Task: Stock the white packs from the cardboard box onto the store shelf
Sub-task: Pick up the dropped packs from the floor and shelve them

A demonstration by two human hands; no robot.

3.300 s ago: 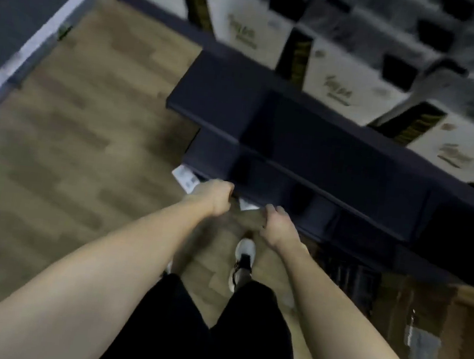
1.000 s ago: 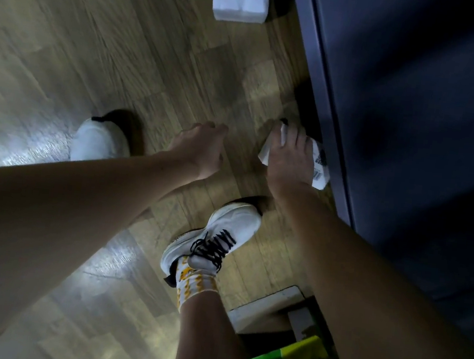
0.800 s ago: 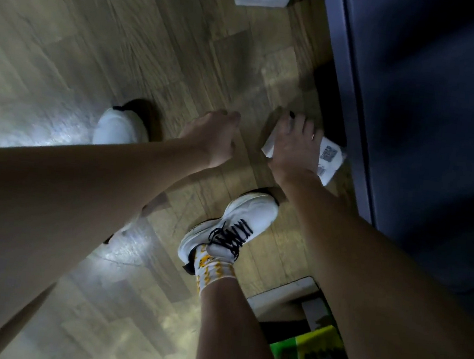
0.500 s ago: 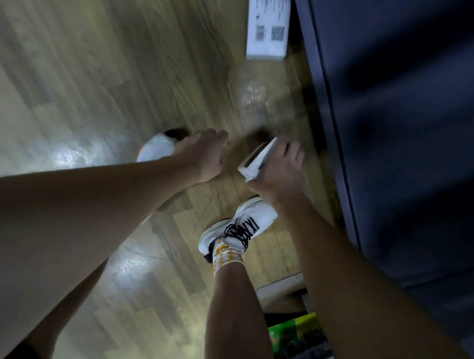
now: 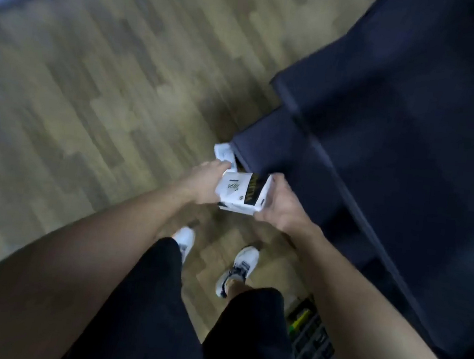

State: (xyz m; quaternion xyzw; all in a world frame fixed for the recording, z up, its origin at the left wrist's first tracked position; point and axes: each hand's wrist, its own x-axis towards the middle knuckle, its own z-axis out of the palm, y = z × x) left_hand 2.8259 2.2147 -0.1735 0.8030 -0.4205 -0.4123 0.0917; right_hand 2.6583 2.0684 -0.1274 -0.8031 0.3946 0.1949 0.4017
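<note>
Nearest, black shorts [image 5: 155,311] and two white laced sneakers [image 5: 238,269] stand on the pale wood-plank floor [image 5: 92,89]. Above them, both bare hands hold one white rectangular pack with a black-and-gold band [image 5: 241,193]: the left hand [image 5: 204,181] has its fingers wrapped over the pack's left end, and the right hand [image 5: 279,203] curls round the right end. The pack is lifted clear of the floor, just in front of the dark navy shelf unit [image 5: 397,138]. Beyond the left fingers, a second white pack [image 5: 223,152] lies on the floor against the shelf's corner.

As a judgement, the risk is a slip: the pack is held only by its ends, and a quick lift toward the shelf could knock it on the dark edge and drop it. The floor pack could also be kicked or stepped on.

Motion blur smears everything, so the print on the pack cannot be read. No shelf level holding stock is visible, the cardboard box is not in view, and the green-and-black object [image 5: 309,335] at lower right is too dim to identify.
</note>
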